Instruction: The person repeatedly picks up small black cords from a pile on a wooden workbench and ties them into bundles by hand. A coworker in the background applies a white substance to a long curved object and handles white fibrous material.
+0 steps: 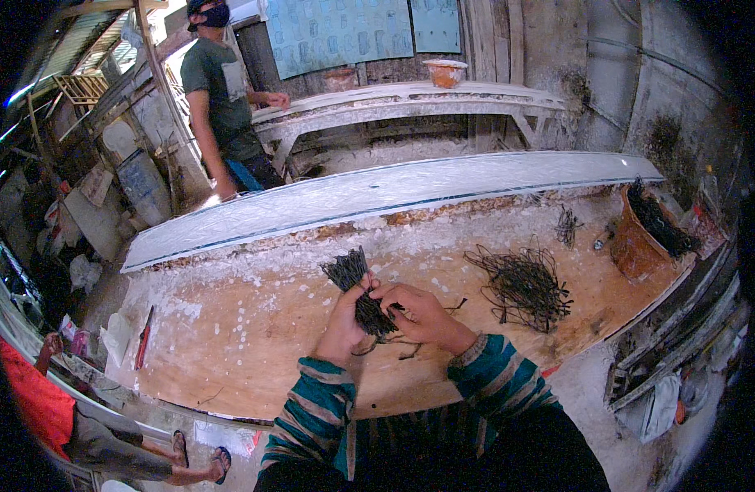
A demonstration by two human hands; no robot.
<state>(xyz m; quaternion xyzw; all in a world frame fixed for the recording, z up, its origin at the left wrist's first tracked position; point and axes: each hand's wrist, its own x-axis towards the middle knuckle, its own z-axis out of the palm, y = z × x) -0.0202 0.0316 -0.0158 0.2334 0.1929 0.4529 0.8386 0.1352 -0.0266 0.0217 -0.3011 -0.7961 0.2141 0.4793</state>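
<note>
A thick bundle of black cords [344, 269] stands tilted over the wooden table, with my left hand [344, 321] wrapped round its middle. My right hand [418, 312] presses its closed fingers against the bundle's lower right side, pinching at strands there. A few loose cord ends stick out below and to the right of my fingers. Farther right on the table lies a tangled pile of black cords [521, 285], apart from my hands. Whether the right fingers hold one strand or several is hidden.
The wooden table [254, 344] is spotted white, with a long white board [377, 193] along its far side. At the right, an orange-brown bucket [636, 246] holds more black cords. A red knife-like tool [144, 338] lies left. One person [221, 98] stands beyond the board, another [107, 435] at lower left.
</note>
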